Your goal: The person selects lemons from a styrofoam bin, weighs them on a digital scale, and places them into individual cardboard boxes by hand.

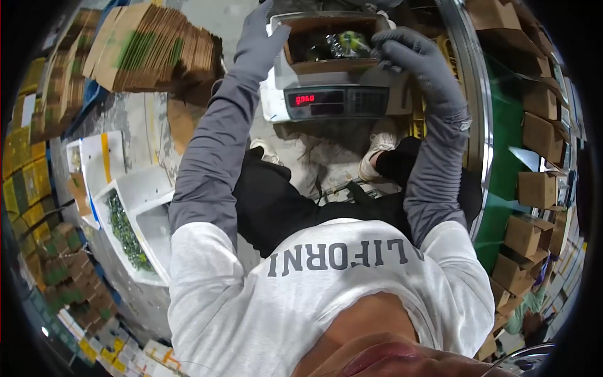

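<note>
We see our left hand (260,41) and right hand (411,53), both in grey gloves, holding a small brown carton (333,38) that stands on a white scale (330,100) with red digits. The fingers (402,44) of each hand are curled around the carton's side walls. To weigh well, we judge the hands should release it fully. The carton is open, with dark green, shiny contents inside.

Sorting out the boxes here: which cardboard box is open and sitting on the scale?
The brown box between both gloved hands, on the white scale showing red digits. The boxes on the green belt at right are closed.
</note>
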A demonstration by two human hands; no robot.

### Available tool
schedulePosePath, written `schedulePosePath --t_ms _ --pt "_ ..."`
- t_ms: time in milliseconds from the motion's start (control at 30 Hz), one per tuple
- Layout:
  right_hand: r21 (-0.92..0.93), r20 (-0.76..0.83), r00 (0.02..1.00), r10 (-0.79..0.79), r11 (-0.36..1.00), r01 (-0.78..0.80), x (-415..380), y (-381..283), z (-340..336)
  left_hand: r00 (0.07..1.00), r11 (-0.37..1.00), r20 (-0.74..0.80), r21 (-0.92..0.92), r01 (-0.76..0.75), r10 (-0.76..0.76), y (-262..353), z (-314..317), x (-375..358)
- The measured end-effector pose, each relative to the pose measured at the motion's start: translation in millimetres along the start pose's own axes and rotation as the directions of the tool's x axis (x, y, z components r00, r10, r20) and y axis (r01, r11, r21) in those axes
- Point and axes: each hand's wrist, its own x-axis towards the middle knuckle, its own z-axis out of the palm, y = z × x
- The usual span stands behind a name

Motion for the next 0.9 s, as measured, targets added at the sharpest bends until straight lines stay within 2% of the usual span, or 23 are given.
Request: schedulePosePath --t_ms 67,100,200,300,400,467,500,533,600,633,667,700,733,767,800,833,867,900 --pt "-0.256 -0.023 0.998 -0.054 0.966 0.046 14.7 -2.6 2.4 0.998 0.992 0.032 0.111 -0.053 0.05 -2.5 2.5 1.5" --pt "-0.433 0.016 0.998 -0.061 0.899 0.062 21.3 -7.9 0.8 0.996 0.984 0.04 0.16 -0.08 0.074 -2.6 3.4 1.1" --pt "-0.721 0.071 0.961 -0.267 0.652 0.235 36.5 -10.1 12.8 0.99 0.956 0.062 0.258 -0.142 0.13 13.5 0.6 -0.5" --pt "-0.946 0.035 0.999 0.006 0.322 0.031 46.3 -45.3 45.2 0.981 0.941 0.097 0.28 -0.189 0.168 24.5 -1.5 -5.5" --pt "-0.999 0.012 0.985 0.172 0.039 0.005 67.3 -36.5 65.5 0.961 0.913 0.169 0.312 -0.263 0.219 23.8 2.2 -8.7" --pt "-0.997 0.049 0.973 0.228 0.07 0.034 76.6 -20.0 68.2 0.949 0.909 0.246 0.317 -0.271 0.197 37.6 -1.2 -13.0" --pt "-0.995 0.07 0.964 0.258 0.085 0.049 83.2 -4.1 69.1 0.929 0.857 0.273 0.384 -0.345 0.251 29.3 3.4 -13.5" --pt "-0.972 0.198 0.949 0.244 0.176 0.158 102.3 41.4 57.6 0.903 0.803 0.306 0.428 -0.415 0.303 29.6 6.0 -18.4" --pt "-0.973 0.198 0.942 0.272 0.174 0.154 107.9 46.6 60.8 0.828 0.654 0.371 0.509 -0.56 0.42 33.9 9.8 -16.9" --pt "-0.953 0.286 0.923 0.258 0.179 0.245 105.3 64.6 65.3 0.831 0.744 0.384 0.392 -0.541 0.403 35.0 15.9 -16.1" --pt "-0.943 0.328 0.922 0.204 0.136 0.305 114.7 57.2 50.3 0.799 0.769 0.556 0.4 -0.498 0.228 27.3 30.3 -13.6" --pt "-0.962 0.271 0.954 0.129 0.058 0.265 84.9 8.9 60.6 0.823 0.735 0.552 0.501 -0.457 0.135 33.9 34.3 -14.4" --pt "-0.965 0.26 0.945 0.199 0.081 0.248 89.2 8.8 60.3 0.831 0.735 0.556 0.564 -0.376 -0.002 47.6 34.0 -11.3" --pt "-0.955 0.29 0.956 0.05 -0.045 0.293 87.4 13.5 63.4 0.791 0.677 0.6 0.632 -0.377 -0.12 43.4 39.7 -1.7" --pt "-0.977 0.206 0.966 -0.153 -0.085 0.195 83.8 18.4 69.7 0.772 0.683 0.612 0.639 -0.355 -0.172 47.2 40.9 8.0" --pt "-0.999 0.047 0.998 -0.049 -0.016 0.047 90.9 21.1 76.0 0.7 0.699 0.652 0.645 -0.309 -0.292 51.3 42.7 20.4" --pt "-0.999 0.048 0.984 -0.171 0.015 0.051 92.6 30.4 72.3 0.684 0.705 0.664 0.638 -0.309 -0.302 23.5 58.4 29.2" --pt "-0.997 0.017 0.996 -0.082 0.07 0.023 96.7 37.2 64.9 0.633 0.683 0.695 0.646 -0.341 -0.341 37.7 55.0 39.2"
